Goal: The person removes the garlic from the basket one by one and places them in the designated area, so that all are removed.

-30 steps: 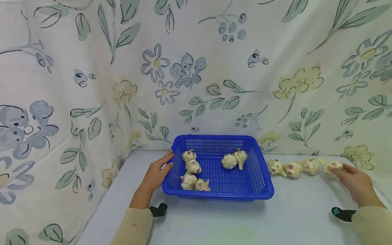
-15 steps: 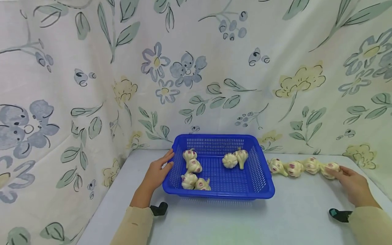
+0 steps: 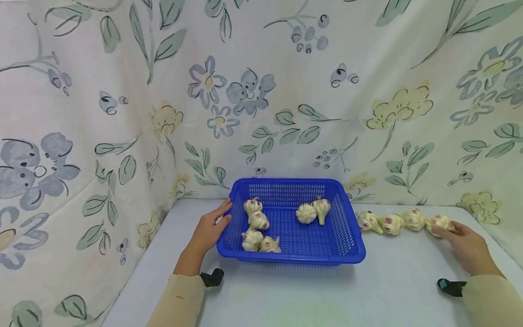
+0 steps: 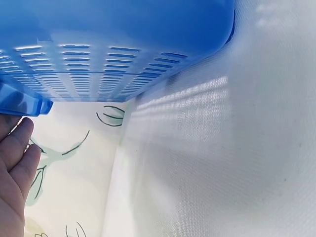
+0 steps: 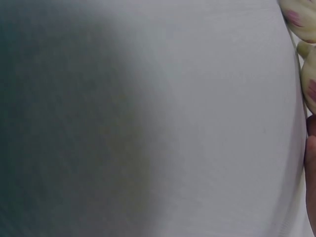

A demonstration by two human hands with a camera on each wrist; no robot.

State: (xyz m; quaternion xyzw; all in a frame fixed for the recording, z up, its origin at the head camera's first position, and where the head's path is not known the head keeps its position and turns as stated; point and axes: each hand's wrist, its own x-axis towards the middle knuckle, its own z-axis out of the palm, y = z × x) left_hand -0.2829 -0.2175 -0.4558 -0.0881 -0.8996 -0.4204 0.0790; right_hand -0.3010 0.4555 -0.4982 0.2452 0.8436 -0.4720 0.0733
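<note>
A blue plastic basket (image 3: 290,260) stands on the white table, with several garlic bulbs inside, some at its left and a pair (image 3: 306,213) toward the back right. My left hand (image 3: 209,230) rests its fairly straight fingers against the basket's left side; the left wrist view shows those fingers (image 4: 19,143) at the rim. Right of the basket, several garlic bulbs (image 3: 392,225) lie in a row on the table. At the row's right end my right hand (image 3: 470,245) holds a garlic bulb (image 3: 439,223) between thumb and fingers. The right wrist view catches only a sliver of that hand.
A floral curtain (image 3: 286,150) hangs close behind the basket and along the left side. The white table (image 3: 310,299) extends in front of the basket and the garlic row. Black wrist straps (image 3: 451,287) show at the sleeves.
My right hand has moved left, bringing its garlic bulb against the end of the row, then shifted only slightly. The left hand and basket have stayed in place.
</note>
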